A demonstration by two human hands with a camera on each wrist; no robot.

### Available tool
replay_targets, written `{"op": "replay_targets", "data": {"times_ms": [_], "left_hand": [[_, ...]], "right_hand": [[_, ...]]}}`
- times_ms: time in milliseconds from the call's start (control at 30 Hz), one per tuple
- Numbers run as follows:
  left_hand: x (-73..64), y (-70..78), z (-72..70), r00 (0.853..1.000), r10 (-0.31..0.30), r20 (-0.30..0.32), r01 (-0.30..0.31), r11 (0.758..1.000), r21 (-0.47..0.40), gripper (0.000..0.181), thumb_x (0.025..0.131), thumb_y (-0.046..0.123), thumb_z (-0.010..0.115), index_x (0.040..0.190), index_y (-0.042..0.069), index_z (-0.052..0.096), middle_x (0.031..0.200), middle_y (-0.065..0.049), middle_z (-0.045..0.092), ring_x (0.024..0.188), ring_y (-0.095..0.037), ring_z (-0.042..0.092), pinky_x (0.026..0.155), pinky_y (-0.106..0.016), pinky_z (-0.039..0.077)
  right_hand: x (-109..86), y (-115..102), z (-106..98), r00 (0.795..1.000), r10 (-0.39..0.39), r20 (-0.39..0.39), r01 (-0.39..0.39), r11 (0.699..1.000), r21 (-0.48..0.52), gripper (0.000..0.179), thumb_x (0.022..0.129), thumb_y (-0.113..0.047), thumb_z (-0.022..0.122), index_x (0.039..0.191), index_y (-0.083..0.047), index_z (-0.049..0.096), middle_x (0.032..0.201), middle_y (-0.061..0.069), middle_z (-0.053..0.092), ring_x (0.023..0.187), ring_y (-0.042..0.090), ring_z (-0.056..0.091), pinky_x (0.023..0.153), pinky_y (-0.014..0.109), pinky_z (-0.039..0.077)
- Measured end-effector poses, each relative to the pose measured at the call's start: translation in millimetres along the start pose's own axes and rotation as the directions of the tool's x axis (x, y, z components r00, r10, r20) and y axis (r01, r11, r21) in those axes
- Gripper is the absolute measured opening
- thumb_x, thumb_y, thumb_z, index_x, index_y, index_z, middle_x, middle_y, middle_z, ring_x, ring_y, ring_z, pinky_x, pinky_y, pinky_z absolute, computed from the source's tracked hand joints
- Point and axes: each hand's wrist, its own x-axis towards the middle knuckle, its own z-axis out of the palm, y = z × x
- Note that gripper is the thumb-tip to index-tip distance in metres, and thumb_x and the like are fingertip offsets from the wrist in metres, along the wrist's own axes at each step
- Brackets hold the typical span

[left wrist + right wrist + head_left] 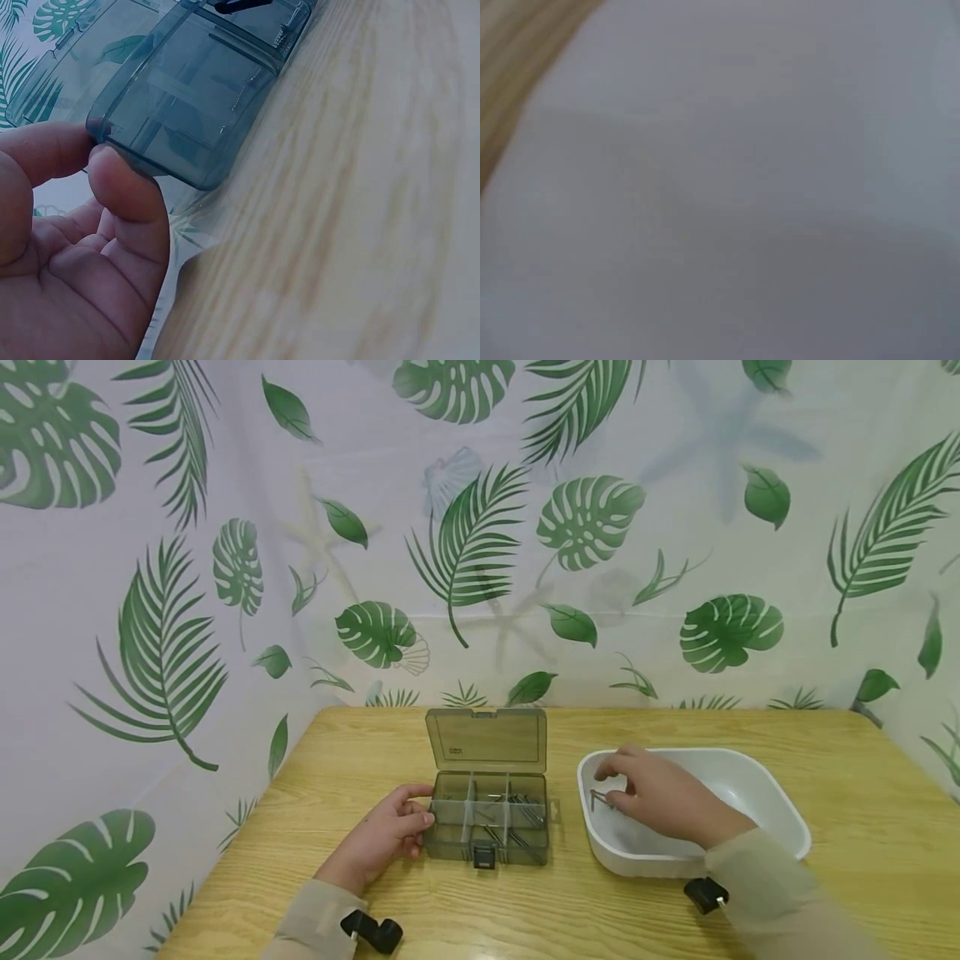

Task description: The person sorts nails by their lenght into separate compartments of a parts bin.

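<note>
Dark and slender, a metal piece, perhaps more than one, is seen inside the white tray, just beside the thumb of the right grip. In this grip the thumb and the forefinger are held somewhat apart and bent, but whether the piece is pinched cannot be told; in the right wrist view only a blurred white surface and a strip of wood are shown.

Such a slender piece should probably be taken near its middle, by the fingertips only, so that nothing else is dragged along with it.

To the left of the right grip, the grey see-through compartment box is placed. Its near left edge is pinched between thumb and forefinger of the left grip. This hold should be kept light but firm, low on the wall, so that the box is neither tipped nor slid. To the right of the left grip, several metal rods are contained in its compartments. The lid is raised, leaning back away from both grips.

Beneath both grips the wooden tabletop is spread, and beyond them a leaf-printed cloth is hung.
</note>
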Motion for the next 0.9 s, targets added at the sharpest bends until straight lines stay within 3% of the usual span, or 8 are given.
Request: {"op": "replay_targets", "data": {"times_ms": [133,267,467,633,900], "left_hand": [[0.0,1.3,1.2,1.0,0.004,-0.001,-0.004,1.0,0.006,0.054,0.103,0.007,0.056,0.151,-0.001,0.034,0.096,-0.007,0.052,0.069,-0.015,0.047,0.058,-0.026,0.048],[0.6,0.2,0.8,1.0,-0.001,0.002,0.001,1.0,0.0,0.054,0.103,0.008,0.056,0.151,-0.001,0.034,0.095,-0.007,0.052,0.069,-0.015,0.047,0.058,-0.026,0.048],[0.7,-1.7,0.0,1.0,-0.003,0.002,0.003,1.0,-0.014,0.054,0.103,0.009,0.056,0.151,-0.001,0.034,0.094,-0.007,0.052,0.067,-0.016,0.046,0.059,-0.026,0.048],[0.3,-2.0,1.0,1.0,-0.001,0.003,0.001,1.0,0.001,0.054,0.103,0.008,0.056,0.151,-0.002,0.033,0.095,-0.007,0.052,0.069,-0.016,0.047,0.058,-0.026,0.048],[-0.3,-0.9,0.5,1.0,-0.002,-0.003,0.002,1.0,0.008,0.053,0.103,0.008,0.055,0.151,0.0,0.034,0.096,-0.008,0.052,0.069,-0.016,0.047,0.059,-0.026,0.048]], "right_hand": [[-7.8,20,-1,1.0,0.007,0.021,-0.006,0.999,-0.047,0.031,0.095,-0.018,0.069,0.125,-0.013,0.068,0.124,0.006,0.06,0.104,0.025,0.062,0.085,0.045,0.052],[-12.6,35,4,0.999,0.009,0.053,-0.004,0.996,-0.09,0.033,0.095,-0.02,0.069,0.127,-0.012,0.068,0.13,0.008,0.06,0.125,0.035,0.054,0.101,0.055,0.045],[-14.2,40,12,0.995,0.039,0.094,-0.029,0.995,-0.099,0.035,0.094,-0.02,0.069,0.129,-0.013,0.068,0.121,0.007,0.062,0.114,0.029,0.06,0.097,0.053,0.048],[-16.8,36,16,0.982,0.109,0.157,-0.092,0.99,-0.111,0.041,0.09,-0.017,0.071,0.131,-0.015,0.068,0.111,0.004,0.057,0.094,0.016,0.057,0.085,0.045,0.052],[-19.3,31,13,0.984,0.107,0.141,-0.089,0.988,-0.129,0.032,0.087,-0.014,0.075,0.119,-0.021,0.072,0.104,0.001,0.055,0.083,0.014,0.051,0.073,0.038,0.048]]}}
